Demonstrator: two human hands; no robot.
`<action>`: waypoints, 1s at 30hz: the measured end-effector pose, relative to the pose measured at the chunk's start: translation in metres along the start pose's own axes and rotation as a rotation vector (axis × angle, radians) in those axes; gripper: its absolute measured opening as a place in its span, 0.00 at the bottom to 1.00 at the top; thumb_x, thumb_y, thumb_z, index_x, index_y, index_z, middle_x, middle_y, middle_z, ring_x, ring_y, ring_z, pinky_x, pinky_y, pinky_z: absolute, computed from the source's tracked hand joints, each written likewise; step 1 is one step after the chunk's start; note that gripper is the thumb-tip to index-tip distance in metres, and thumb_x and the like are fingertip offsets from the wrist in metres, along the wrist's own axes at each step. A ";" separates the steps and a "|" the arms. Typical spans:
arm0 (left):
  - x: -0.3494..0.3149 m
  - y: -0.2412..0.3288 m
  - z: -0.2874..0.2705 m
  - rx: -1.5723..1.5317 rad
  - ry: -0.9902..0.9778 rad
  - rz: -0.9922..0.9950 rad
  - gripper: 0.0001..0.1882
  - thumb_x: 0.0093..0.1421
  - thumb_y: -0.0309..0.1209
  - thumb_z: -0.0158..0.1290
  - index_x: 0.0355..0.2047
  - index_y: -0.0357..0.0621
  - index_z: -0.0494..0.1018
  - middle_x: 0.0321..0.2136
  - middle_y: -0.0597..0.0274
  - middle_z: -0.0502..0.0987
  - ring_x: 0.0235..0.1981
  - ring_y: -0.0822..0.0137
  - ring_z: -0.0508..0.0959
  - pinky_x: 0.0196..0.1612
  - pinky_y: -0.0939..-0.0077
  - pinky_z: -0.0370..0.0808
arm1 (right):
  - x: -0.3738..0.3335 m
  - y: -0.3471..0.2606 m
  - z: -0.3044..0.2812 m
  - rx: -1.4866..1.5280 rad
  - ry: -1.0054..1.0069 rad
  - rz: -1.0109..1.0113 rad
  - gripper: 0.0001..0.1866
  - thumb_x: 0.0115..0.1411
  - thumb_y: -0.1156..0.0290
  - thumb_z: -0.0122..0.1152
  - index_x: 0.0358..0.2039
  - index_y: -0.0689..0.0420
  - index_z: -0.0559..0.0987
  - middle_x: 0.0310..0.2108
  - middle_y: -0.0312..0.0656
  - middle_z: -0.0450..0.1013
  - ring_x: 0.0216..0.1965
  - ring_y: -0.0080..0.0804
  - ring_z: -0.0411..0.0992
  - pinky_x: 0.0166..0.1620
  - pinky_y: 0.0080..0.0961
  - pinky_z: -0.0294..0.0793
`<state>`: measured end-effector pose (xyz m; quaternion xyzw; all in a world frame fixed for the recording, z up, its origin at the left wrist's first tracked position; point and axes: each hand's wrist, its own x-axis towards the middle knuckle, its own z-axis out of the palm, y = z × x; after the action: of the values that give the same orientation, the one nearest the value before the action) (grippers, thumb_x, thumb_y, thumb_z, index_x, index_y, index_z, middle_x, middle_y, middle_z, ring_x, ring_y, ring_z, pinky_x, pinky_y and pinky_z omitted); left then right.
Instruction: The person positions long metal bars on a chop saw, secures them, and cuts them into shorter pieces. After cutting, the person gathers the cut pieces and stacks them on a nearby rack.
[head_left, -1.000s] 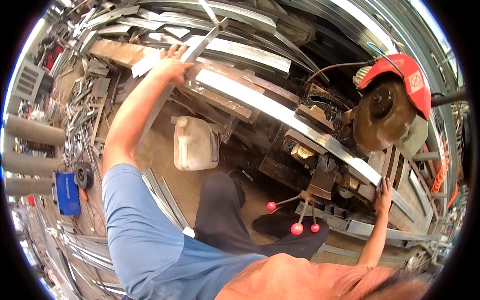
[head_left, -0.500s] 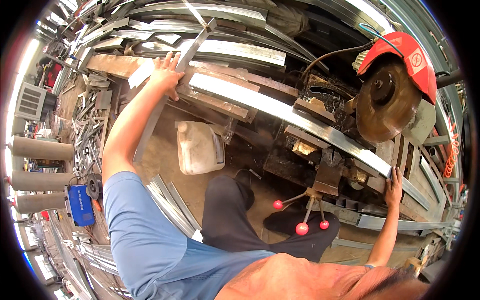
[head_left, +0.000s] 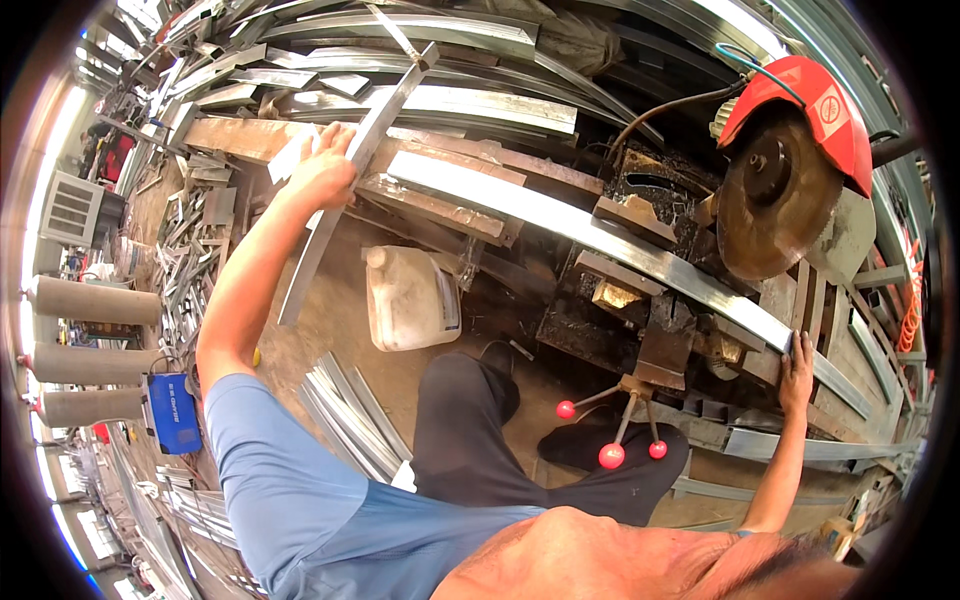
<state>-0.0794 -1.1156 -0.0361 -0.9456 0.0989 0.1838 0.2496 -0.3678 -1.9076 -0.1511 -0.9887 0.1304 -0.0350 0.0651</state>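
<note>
Reference point: red-guarded cut-off saw. Long silvery metal bar runs slantwise on the person's side of the saw, starting well to its left; the saw's disc appears apart from the bar. Right hand touches the bar on the near side of the saw, fingers straight and close together; thumb hidden, so cannot tell whether this grip is clamped on the bar. Left hand is far left of the saw, fingers extended, at a flat metal crosspiece; cannot tell whether its grip is clamped on that piece. Three-armed lever with red knobs: left of the saw, nearer the person. Whitish plastic jug: on the floor, well left of the saw. Blue case: farther left of the saw. Coiled orange hose: right of the saw.
</note>
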 end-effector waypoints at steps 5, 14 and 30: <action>0.031 0.007 0.026 0.184 0.204 -0.011 0.29 0.55 0.30 0.55 0.59 0.58 0.70 0.73 0.55 0.39 0.73 0.49 0.40 0.69 0.39 0.43 | 0.004 -0.003 0.001 0.000 -0.010 0.008 0.28 0.65 0.71 0.53 0.66 0.49 0.65 0.69 0.47 0.55 0.70 0.48 0.52 0.68 0.38 0.52; -0.014 0.022 -0.001 0.238 0.162 0.039 0.09 0.51 0.30 0.57 0.32 0.46 0.84 0.64 0.52 0.62 0.67 0.50 0.60 0.65 0.45 0.58 | 0.002 0.002 0.003 0.000 0.020 -0.027 0.28 0.64 0.73 0.54 0.65 0.49 0.66 0.68 0.48 0.56 0.69 0.49 0.53 0.67 0.37 0.54; 0.054 0.183 0.032 -0.820 0.992 0.183 0.20 0.61 0.34 0.52 0.52 0.37 0.72 0.54 0.44 0.71 0.56 0.45 0.69 0.60 0.56 0.67 | 0.021 -0.049 0.008 0.127 0.072 -0.104 0.28 0.56 0.69 0.65 0.59 0.52 0.74 0.59 0.47 0.66 0.62 0.47 0.62 0.63 0.37 0.60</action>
<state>-0.0905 -1.2616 -0.1631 -0.9245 0.2044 -0.2312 -0.2237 -0.3346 -1.8649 -0.1514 -0.9861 0.0785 -0.0823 0.1209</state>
